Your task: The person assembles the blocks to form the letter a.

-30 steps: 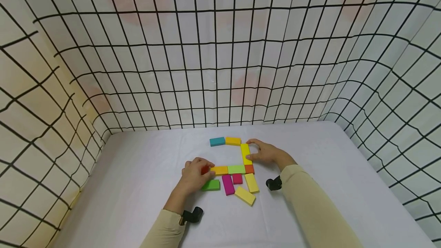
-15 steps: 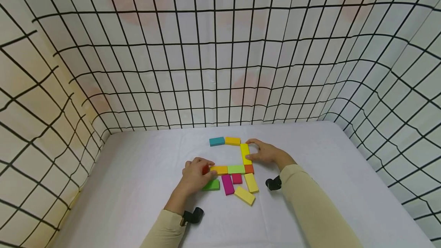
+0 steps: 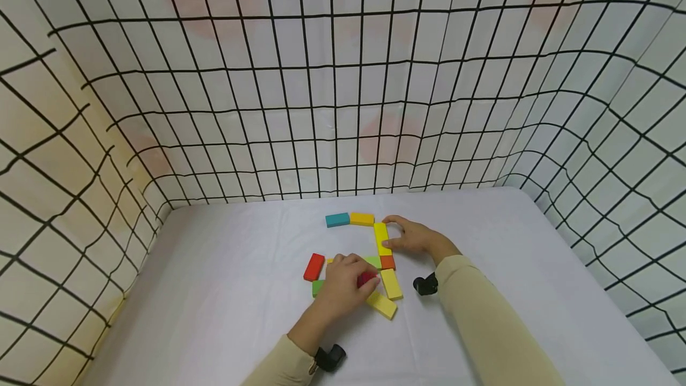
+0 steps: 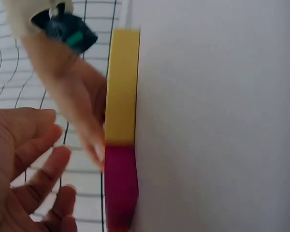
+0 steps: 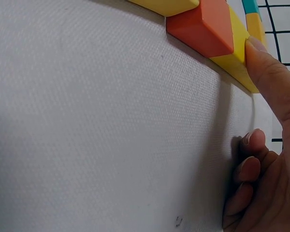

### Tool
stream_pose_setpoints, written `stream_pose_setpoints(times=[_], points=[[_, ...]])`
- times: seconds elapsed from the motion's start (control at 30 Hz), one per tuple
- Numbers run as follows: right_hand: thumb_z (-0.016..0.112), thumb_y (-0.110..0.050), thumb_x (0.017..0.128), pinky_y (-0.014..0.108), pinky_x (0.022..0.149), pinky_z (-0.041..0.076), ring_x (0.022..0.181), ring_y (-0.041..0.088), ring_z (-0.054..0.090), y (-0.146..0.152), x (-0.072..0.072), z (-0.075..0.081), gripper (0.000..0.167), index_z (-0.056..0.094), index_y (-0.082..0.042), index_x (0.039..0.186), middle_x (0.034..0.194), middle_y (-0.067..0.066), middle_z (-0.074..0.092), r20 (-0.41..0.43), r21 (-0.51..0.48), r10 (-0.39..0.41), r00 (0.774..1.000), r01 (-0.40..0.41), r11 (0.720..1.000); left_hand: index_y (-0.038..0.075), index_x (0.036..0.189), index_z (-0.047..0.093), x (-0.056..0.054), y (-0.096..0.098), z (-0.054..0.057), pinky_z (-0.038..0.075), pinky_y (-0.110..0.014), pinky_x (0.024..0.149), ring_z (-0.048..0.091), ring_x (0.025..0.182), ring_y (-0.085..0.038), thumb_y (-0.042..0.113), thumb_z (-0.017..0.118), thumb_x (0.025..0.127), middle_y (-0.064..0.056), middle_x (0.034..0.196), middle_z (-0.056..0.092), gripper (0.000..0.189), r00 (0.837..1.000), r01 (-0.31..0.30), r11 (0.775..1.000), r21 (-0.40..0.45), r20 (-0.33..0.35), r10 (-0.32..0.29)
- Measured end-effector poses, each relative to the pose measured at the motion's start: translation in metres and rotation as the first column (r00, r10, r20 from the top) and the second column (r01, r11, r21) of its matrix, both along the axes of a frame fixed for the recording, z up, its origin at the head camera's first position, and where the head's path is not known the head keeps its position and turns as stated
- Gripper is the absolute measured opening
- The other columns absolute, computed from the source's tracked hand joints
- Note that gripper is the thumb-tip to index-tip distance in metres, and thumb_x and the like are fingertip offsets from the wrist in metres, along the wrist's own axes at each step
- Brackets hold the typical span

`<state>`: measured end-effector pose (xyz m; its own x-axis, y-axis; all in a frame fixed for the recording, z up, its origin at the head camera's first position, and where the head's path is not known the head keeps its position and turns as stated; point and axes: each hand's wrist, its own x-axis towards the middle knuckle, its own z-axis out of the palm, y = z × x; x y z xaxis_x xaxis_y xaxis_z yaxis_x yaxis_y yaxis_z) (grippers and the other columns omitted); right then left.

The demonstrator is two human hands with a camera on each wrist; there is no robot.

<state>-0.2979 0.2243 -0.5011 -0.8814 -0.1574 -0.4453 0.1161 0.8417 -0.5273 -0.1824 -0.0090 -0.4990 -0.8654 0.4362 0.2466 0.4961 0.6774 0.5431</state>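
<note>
My right hand (image 3: 412, 238) holds the bright yellow block (image 3: 382, 237), thumb against its near side and index finger at its far end. In the right wrist view, the thumb (image 5: 266, 67) touches the yellow block beside an orange-red one (image 5: 203, 26). My left hand (image 3: 345, 282) hovers over a small crimson block (image 3: 367, 278), partly hidden under the fingers. Its fingers (image 4: 50, 166) are loosely bent and apart, with nothing between them in the left wrist view. The magenta block (image 4: 121, 183) and a yellow block (image 4: 122, 87) appear beside that hand.
A teal block (image 3: 337, 220) and an orange-yellow block (image 3: 362, 219) lie at the back. Left of my left hand are a red block (image 3: 314, 267) and a green block (image 3: 318, 288). Two pale yellow blocks lie in front. Black wire mesh (image 3: 332, 106) surrounds the white table.
My left hand has let go of the red block at the left end of the row and moved right, over the crimson block. The right hand has stayed in place.
</note>
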Motion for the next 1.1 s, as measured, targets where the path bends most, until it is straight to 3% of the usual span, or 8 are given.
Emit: stream_pose_setpoints(times=[0.1, 0.27, 0.47, 0.8, 1.1], points=[[0.072, -0.054, 0.09, 0.071, 0.115, 0.029, 0.145, 0.046, 0.039, 0.0, 0.001, 0.001, 0.071, 0.04, -0.037, 0.151, 0.161, 0.022, 0.039, -0.001, -0.019, -0.012, 1.0, 0.012, 1.0, 0.021, 0.104, 0.078, 0.001, 0.012, -0.003, 0.043, -0.023, 0.077, 0.056, 0.094, -0.011, 0.035, 0.076, 0.091, 0.005, 0.102, 0.073, 0.019, 1.0, -0.007, 1.0, -0.022, -0.013, 0.007], [0.073, -0.052, 0.09, 0.069, 0.114, 0.032, 0.141, 0.045, 0.044, -0.001, 0.0, 0.001, 0.07, 0.041, -0.037, 0.151, 0.156, 0.025, 0.044, -0.004, -0.038, -0.026, 1.0, 0.025, 0.999, 0.024, 0.105, 0.081, 0.001, 0.028, -0.01, 0.035, -0.022, 0.07, 0.048, 0.086, -0.009, 0.047, 0.08, 0.085, 0.009, 0.087, 0.068, 0.031, 0.997, -0.076, 0.992, -0.105, -0.007, 0.076], [0.073, -0.054, 0.089, 0.068, 0.114, 0.032, 0.142, 0.044, 0.044, 0.0, -0.001, 0.0, 0.071, 0.04, -0.037, 0.151, 0.157, 0.025, 0.043, -0.001, -0.032, -0.024, 1.0, 0.024, 0.999, 0.03, 0.104, 0.082, 0.004, 0.034, -0.016, 0.029, -0.026, 0.071, 0.044, 0.081, -0.007, 0.053, 0.081, 0.082, 0.013, 0.073, 0.061, 0.032, 0.992, -0.119, 0.977, -0.178, -0.065, 0.109], [0.073, -0.055, 0.09, 0.069, 0.115, 0.031, 0.144, 0.046, 0.042, 0.0, -0.002, -0.001, 0.072, 0.04, -0.037, 0.151, 0.157, 0.025, 0.042, 0.002, -0.025, -0.029, 1.0, 0.029, 0.999, 0.033, 0.111, 0.08, 0.008, 0.035, -0.019, 0.025, -0.026, 0.069, 0.04, 0.08, -0.009, 0.051, 0.079, 0.084, 0.01, 0.08, 0.062, 0.032, 0.99, -0.114, 0.973, -0.2, -0.105, 0.094], [0.073, -0.056, 0.089, 0.069, 0.115, 0.031, 0.144, 0.046, 0.041, 0.0, -0.001, 0.0, 0.073, 0.04, -0.037, 0.151, 0.157, 0.025, 0.042, 0.001, -0.035, -0.028, 1.0, 0.028, 0.999, 0.038, 0.119, 0.077, 0.013, 0.036, -0.017, 0.024, -0.026, 0.068, 0.036, 0.084, -0.013, 0.05, 0.074, 0.09, 0.006, 0.087, 0.055, 0.032, 0.995, -0.097, 0.968, -0.231, -0.057, 0.086]])
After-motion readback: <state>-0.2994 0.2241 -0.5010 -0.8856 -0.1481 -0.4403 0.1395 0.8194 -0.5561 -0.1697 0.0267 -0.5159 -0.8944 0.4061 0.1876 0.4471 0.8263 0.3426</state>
